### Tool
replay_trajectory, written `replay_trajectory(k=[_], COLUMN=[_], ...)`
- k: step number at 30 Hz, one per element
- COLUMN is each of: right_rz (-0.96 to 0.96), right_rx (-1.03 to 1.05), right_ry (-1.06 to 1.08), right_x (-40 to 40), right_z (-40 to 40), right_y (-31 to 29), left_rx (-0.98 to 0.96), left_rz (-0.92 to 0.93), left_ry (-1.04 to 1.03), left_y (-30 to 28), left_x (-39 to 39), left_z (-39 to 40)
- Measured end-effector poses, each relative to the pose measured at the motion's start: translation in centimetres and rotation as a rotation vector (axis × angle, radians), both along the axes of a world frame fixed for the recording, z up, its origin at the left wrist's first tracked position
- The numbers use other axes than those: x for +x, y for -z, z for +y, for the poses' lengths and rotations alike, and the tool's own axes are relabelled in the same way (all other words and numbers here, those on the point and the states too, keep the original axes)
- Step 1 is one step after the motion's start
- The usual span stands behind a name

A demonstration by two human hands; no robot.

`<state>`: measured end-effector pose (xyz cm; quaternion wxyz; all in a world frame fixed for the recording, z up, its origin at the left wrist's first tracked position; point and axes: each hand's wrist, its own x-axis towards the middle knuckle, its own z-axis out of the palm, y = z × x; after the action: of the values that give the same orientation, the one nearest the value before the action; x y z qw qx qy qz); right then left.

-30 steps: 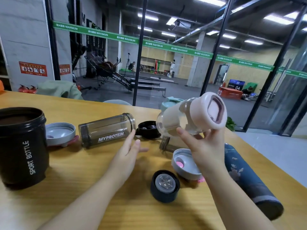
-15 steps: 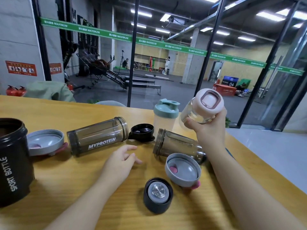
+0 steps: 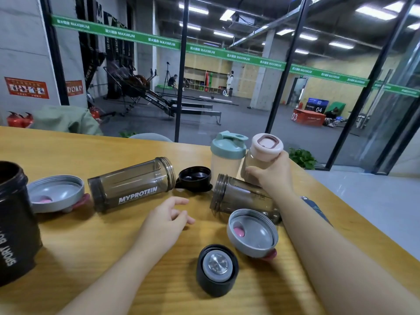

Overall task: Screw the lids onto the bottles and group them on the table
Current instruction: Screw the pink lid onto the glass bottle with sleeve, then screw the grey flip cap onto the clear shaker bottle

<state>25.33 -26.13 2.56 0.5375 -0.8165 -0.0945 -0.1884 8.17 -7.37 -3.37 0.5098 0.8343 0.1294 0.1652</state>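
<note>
— Lower now, the pink bottle (image 3: 261, 159) is coming down beside the teal bottle (image 3: 227, 155); half a second ago it was tilted up in the air.

— Why is it going there?

— Both are capped, so the right hand (image 3: 271, 176) seems to be grouping them at the far edge of the worktop (image 3: 91, 258). Its fingers are wrapping the pink bottle's body just under the lid, keeping it nearly upright.

— And the left hand (image 3: 167, 220)?

— It's hovering low, fingers loosely curled, holding nothing. The Myprotein bottle (image 3: 131, 184) is lying on its side just beyond those fingertips, mouth open toward the black lid (image 3: 194, 178). Probably the next one to cap.

— What else is waiting?

— Another smoky bottle (image 3: 241, 197) is lying under the right wrist, with a grey lid (image 3: 252, 233) touching it. A second grey lid (image 3: 55, 193) and a black cap (image 3: 217, 269) are sitting apart, upturned.
</note>
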Motion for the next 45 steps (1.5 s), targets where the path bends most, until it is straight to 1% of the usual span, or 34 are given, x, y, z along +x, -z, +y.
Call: replay_trajectory(k=[9, 20, 29, 32, 34, 37, 42, 45], right_rz=[0.127, 0.123, 0.128, 0.154, 0.163, 0.139, 0.036, -0.047], right_rx=[-0.094, -0.185, -0.224, -0.265, -0.339, -0.455, -0.489, -0.510], right_ry=[0.053, 0.075, 0.033, 0.069, 0.140, 0.221, 0.084, 0.044], right_x=[2.0, 1.4, -0.2, -1.2, -2.1, -3.8, -5.8, -6.1], right_z=[-0.3, -0.1, -0.1, -0.3, -0.4, -0.7, -1.0, -1.1], right_y=[0.8, 0.7, 0.6, 0.8, 0.9, 1.1, 1.8, 2.0], left_rx=[-0.008, -0.032, -0.055, -0.084, -0.102, -0.119, -0.182, -0.104], left_rz=[0.006, -0.004, -0.026, -0.042, -0.049, -0.068, -0.148, -0.117], left_ry=[-0.010, 0.000, 0.006, 0.007, 0.009, 0.028, 0.075, 0.212], left_y=[0.1, 0.4, 0.7, 0.8, 0.8, 0.7, 0.5, 1.1], left_x=[0.0, 0.1, 0.3, 0.3, 0.3, 0.1, -0.3, -0.6], left_z=[0.1, 0.2, 0.4, 0.5, 0.5, 0.5, 0.5, 0.6])
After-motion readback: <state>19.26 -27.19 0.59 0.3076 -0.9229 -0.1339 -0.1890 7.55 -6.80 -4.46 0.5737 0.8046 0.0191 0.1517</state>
